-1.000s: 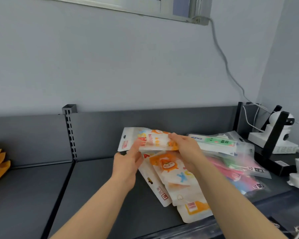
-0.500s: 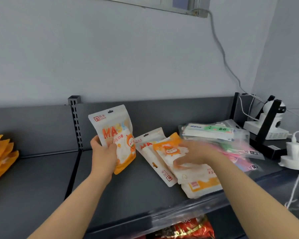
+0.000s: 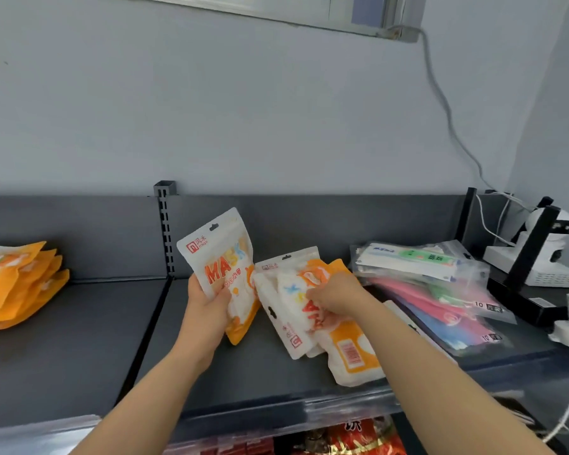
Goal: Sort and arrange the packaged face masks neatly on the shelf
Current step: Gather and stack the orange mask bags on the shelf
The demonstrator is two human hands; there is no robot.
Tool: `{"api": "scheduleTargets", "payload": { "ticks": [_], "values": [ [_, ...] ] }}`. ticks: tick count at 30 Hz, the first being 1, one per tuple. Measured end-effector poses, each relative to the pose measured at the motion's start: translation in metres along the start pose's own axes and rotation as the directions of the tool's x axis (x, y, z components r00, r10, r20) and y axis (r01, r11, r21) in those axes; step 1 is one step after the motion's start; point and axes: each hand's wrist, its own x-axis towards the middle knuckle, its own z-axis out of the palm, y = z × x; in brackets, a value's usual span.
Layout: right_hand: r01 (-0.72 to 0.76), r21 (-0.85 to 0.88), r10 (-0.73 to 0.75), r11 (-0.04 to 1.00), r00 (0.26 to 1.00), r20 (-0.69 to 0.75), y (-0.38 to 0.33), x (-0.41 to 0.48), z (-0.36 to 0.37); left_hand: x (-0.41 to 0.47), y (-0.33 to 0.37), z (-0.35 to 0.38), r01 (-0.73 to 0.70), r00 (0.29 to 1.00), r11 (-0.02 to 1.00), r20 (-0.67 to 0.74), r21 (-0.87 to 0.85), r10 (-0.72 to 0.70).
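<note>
My left hand (image 3: 207,303) grips a white and orange mask pack (image 3: 222,261) printed "MASK" and holds it upright above the dark shelf (image 3: 96,336). To its right, my right hand (image 3: 334,295) pinches another white and orange mask pack (image 3: 296,290) at the top of a loose heap. One pack in that heap (image 3: 350,353) lies with its barcode side up near the shelf's front edge. Clear packs of pink, blue and green masks (image 3: 440,310) lie spread out further right. A neat row of orange packs (image 3: 17,284) leans at the far left.
A slotted metal upright (image 3: 165,231) divides the shelf's back panel. At the right end stand a black bracket (image 3: 532,257), a white camera (image 3: 552,247) and white cables (image 3: 447,119). Red packages (image 3: 342,438) show on the shelf below.
My left hand has carried the "MASK" pack away from the heap to the left and stood it upright. My right hand dropped onto the heap and took hold of another pack.
</note>
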Motion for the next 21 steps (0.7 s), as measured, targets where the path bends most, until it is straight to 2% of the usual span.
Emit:
{"api": "scheduleTargets", "payload": {
  "ticks": [1,2,5,8,10,13,15,21],
  "values": [
    [0.005,0.093,-0.008,0.996,0.999,0.036,-0.003,0.000,0.003,0.000,-0.002,-0.003,0.029,0.999,1.000,-0.025,0.004,-0.028],
    [0.013,0.113,-0.019,0.994,0.998,0.052,-0.007,-0.002,0.007,0.000,-0.004,-0.006,0.046,0.999,0.999,-0.030,0.007,-0.046],
    [0.040,-0.147,-0.034,0.988,0.999,0.041,-0.019,-0.008,0.022,-0.001,-0.001,-0.011,0.050,0.999,0.998,0.007,0.024,-0.050],
    [0.089,-0.131,-0.074,0.987,0.990,0.119,-0.026,-0.008,0.029,0.001,0.000,-0.010,0.076,0.997,0.990,0.004,0.123,-0.077],
    [0.179,-0.188,-0.152,0.966,0.977,0.149,-0.029,-0.006,0.024,0.007,0.000,-0.010,0.112,0.994,0.986,-0.024,0.125,-0.110],
    [0.340,-0.392,-0.328,0.855,0.939,0.100,-0.033,0.007,0.010,0.016,0.000,-0.013,0.157,0.987,0.985,-0.035,0.066,-0.155],
    [0.392,-0.476,-0.390,0.787,0.915,0.109,-0.031,0.022,0.006,0.017,0.000,-0.015,0.173,0.985,0.984,-0.031,0.043,-0.172],
    [0.430,-0.466,-0.342,0.773,0.902,0.265,-0.032,0.060,0.019,0.025,0.000,-0.025,0.228,0.974,0.974,-0.004,-0.010,-0.228]
  ]
}}
